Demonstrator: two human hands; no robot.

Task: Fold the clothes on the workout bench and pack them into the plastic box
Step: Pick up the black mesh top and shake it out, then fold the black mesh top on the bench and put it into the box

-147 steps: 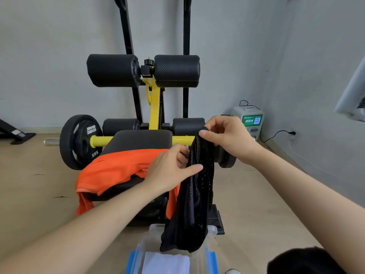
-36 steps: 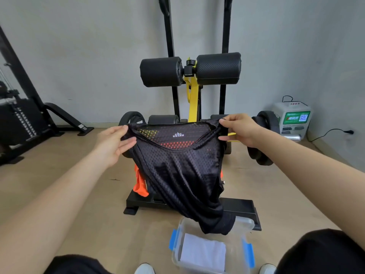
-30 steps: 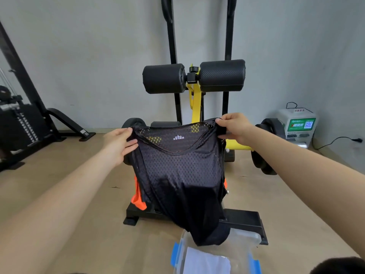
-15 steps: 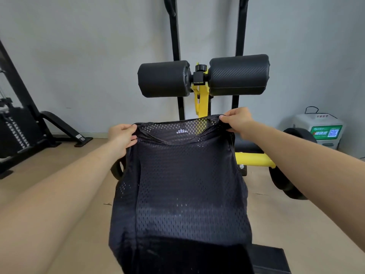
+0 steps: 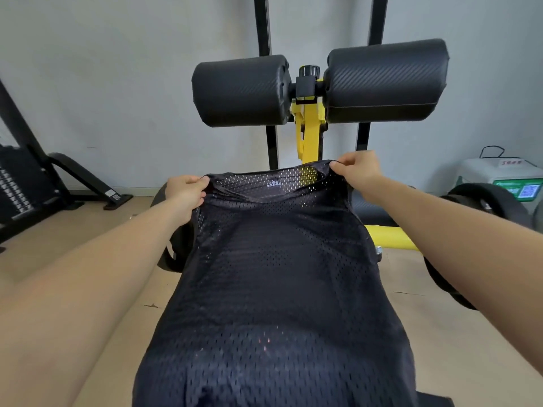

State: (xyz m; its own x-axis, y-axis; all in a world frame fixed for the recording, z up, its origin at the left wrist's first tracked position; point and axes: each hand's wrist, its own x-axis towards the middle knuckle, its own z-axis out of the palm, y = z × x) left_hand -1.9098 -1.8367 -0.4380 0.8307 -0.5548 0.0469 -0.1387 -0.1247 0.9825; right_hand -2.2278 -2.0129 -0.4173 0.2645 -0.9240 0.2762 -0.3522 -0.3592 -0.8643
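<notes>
A plain grey wall (image 5: 117, 83) closes the far side, and pale wood-look flooring (image 5: 88, 230) runs up to it. Far left stands a black gym machine (image 5: 17, 183) with a slanted floor brace (image 5: 85, 183). Two black uprights (image 5: 263, 24) rise against the wall. Far right sits a small white device (image 5: 499, 174) with a green screen (image 5: 526, 189) (its lettering is too small to read), just behind a black weight plate (image 5: 493, 207).

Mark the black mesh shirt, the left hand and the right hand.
black mesh shirt (image 5: 279, 274): head view, centre of the fabric.
left hand (image 5: 185, 191): head view, back of the hand.
right hand (image 5: 357, 169): head view, back of the hand.
</notes>
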